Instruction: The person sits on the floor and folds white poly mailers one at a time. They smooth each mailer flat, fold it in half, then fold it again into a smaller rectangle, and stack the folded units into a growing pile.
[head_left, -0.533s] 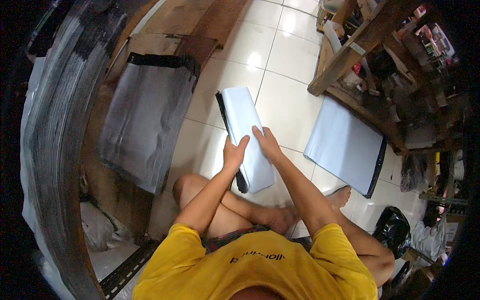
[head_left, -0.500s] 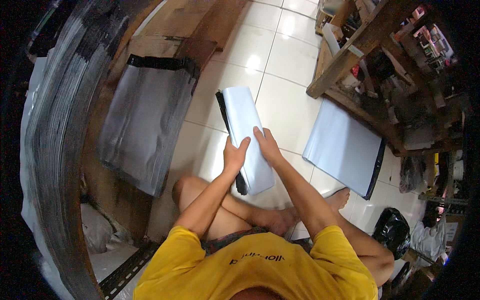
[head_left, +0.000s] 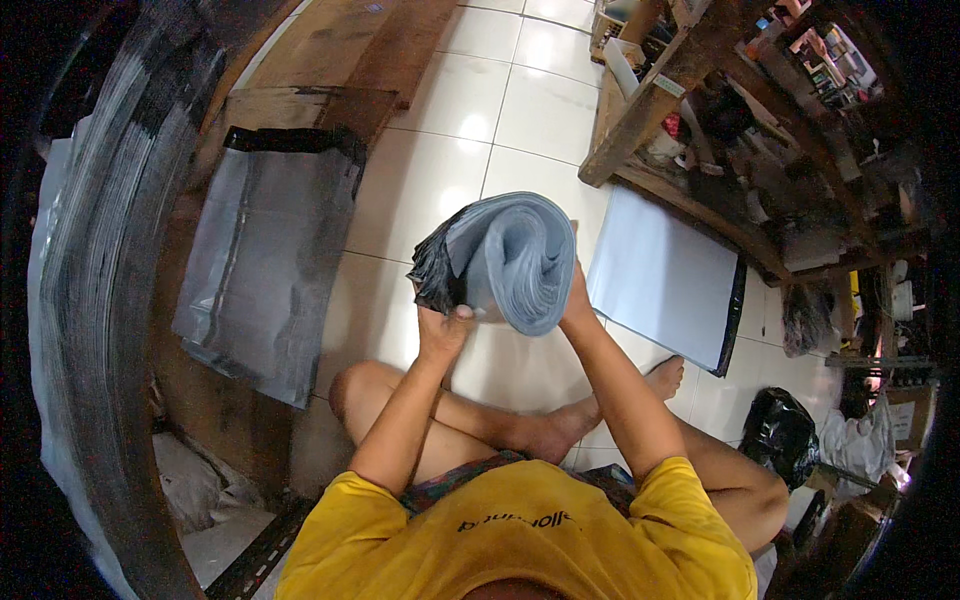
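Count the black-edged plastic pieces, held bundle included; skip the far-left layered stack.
3: the rolled bundle between left hand and right hand, the grey piece at left, the white piece on the floor at right. More may be hidden.

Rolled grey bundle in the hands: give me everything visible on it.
The grey-blue rolled bundle of thin, plastic-looking sheets shows its end: many curled layers, loosely wound around a small hollow. A ragged, crinkled black edge sticks out on the left. It's held over the white tiled floor, left hand at lower left, right hand along its right side.
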